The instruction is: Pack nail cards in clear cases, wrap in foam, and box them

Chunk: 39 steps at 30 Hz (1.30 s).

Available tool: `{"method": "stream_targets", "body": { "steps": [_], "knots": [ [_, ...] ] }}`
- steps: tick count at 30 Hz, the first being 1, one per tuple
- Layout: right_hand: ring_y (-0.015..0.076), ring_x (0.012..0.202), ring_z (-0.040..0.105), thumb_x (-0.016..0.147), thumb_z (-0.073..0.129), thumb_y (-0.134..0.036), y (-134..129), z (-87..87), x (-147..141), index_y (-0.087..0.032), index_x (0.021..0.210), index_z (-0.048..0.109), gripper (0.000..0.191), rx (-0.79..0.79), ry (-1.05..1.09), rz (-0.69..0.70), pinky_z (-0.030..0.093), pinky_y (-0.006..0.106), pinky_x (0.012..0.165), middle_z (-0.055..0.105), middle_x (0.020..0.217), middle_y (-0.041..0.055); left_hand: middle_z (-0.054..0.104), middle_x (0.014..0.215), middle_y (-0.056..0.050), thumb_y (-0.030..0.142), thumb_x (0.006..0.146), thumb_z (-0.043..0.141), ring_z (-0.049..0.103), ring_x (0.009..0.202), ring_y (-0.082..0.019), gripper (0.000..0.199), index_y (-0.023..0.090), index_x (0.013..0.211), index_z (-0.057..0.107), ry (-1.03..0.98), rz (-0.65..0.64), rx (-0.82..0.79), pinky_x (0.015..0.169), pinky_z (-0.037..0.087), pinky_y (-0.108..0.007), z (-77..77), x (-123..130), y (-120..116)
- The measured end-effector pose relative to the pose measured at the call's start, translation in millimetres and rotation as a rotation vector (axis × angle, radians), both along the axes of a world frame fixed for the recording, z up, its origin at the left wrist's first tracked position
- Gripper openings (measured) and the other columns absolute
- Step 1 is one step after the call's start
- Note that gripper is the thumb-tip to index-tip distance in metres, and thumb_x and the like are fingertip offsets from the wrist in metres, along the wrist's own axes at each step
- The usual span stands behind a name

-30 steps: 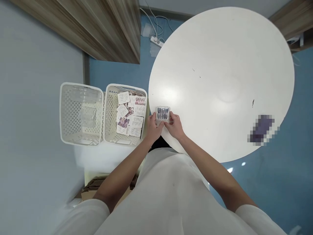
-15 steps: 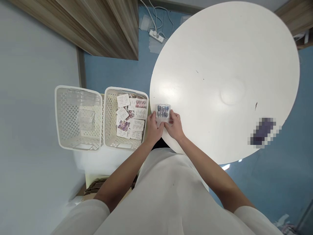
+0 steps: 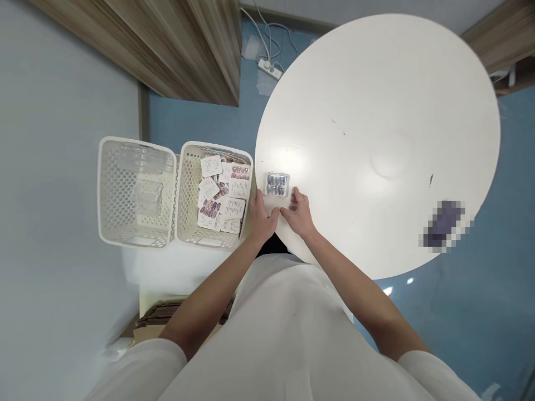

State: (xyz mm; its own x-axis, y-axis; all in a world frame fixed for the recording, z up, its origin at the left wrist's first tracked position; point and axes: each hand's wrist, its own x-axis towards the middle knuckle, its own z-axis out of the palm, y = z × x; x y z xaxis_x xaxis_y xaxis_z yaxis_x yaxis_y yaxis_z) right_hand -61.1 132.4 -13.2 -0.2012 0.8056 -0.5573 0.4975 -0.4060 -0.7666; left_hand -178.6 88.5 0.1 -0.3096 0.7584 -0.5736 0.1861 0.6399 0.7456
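A small clear plastic box [image 3: 276, 184] lies on the white table [image 3: 376, 83] near its left edge. Inside it, shiny blue-grey press-on nails show in two rows. Just below the left corner of the box is my left hand [image 3: 263, 221], its fingers apart and nothing in them. My right hand [image 3: 300, 217] rests by the lower right corner, also open, with its fingers a little away from the box. My two thumbs come close together below it.
Left of the table stands a white basket [image 3: 188, 234] of printed cards, several bearing purple or pink nails. Beside it, another white basket [image 3: 101, 195] holds clear plastic boxes [image 3: 148, 197]. A blurred dark object [image 3: 443, 223] lies at the table's right. A power strip [image 3: 270, 69] is on the floor.
My fingers have spread away from the sides of the box and let it go. The box sits slightly farther from me. The view has shifted a little.
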Motion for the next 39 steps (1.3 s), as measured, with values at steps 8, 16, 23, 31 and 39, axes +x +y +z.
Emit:
{"method": "stream_targets", "body": {
  "steps": [8, 16, 23, 31, 39],
  "knots": [
    [0.0172, 0.099, 0.047, 0.067, 0.057, -0.034, -30.7, 30.8, 50.7, -0.029, 0.131, 0.030, 0.069, -0.048, 0.038, 0.003, 0.045, 0.032, 0.082, 0.040, 0.118, 0.0059, 0.016, 0.142, -0.010, 0.037, 0.079, 0.049, 0.020, 0.128, -0.027, 0.067, 0.023, 0.136, 0.016, 0.030, 0.038, 0.037, 0.102, 0.026, -0.040, 8.4, 24.5, -39.5],
    [0.0111, 0.071, 0.051, 0.065, 0.059, -0.032, -76.6, 60.9, 116.3, -0.024, 0.115, 0.050, 0.051, -0.152, 0.242, 0.084, 0.045, 0.028, 0.070, 0.052, 0.100, 0.0035, 0.025, 0.138, -0.013, 0.040, 0.073, 0.055, 0.027, 0.125, -0.030, 0.067, 0.019, 0.130, 0.028, 0.077, 0.155, 0.094, 0.097, 0.030, -0.039, 31.0, 78.1, -95.7],
    [0.0108, 0.066, 0.052, 0.064, 0.061, -0.033, -107.3, 61.8, 153.2, -0.022, 0.102, 0.059, 0.040, -0.188, 0.298, 0.210, 0.044, 0.027, 0.066, 0.056, 0.091, 0.0027, 0.032, 0.136, -0.012, 0.049, 0.072, 0.054, 0.027, 0.126, -0.029, 0.063, 0.022, 0.126, 0.037, 0.069, 0.130, 0.041, 0.095, 0.031, -0.040, 47.5, 117.8, -153.7],
    [0.0115, 0.065, 0.052, 0.065, 0.061, -0.035, -130.3, 62.7, 139.5, -0.020, 0.100, 0.060, 0.039, -0.130, 0.335, 0.406, 0.045, 0.029, 0.067, 0.059, 0.089, 0.0037, 0.043, 0.128, -0.014, 0.050, 0.071, 0.053, 0.041, 0.117, -0.028, 0.060, 0.018, 0.122, 0.044, -0.015, 0.154, 0.065, 0.090, 0.037, -0.036, 53.9, 115.2, -205.3],
    [0.0137, 0.070, 0.053, 0.066, 0.060, -0.034, -161.7, 55.7, 88.0, -0.019, 0.099, 0.059, 0.036, -0.091, 0.335, 0.578, 0.045, 0.030, 0.069, 0.059, 0.088, 0.0047, 0.056, 0.113, -0.013, 0.043, 0.070, 0.055, 0.056, 0.096, -0.022, 0.056, 0.015, 0.118, 0.048, 0.041, 0.271, 0.164, 0.082, 0.043, -0.034, 58.7, 83.7, -248.7]
  ]
}}
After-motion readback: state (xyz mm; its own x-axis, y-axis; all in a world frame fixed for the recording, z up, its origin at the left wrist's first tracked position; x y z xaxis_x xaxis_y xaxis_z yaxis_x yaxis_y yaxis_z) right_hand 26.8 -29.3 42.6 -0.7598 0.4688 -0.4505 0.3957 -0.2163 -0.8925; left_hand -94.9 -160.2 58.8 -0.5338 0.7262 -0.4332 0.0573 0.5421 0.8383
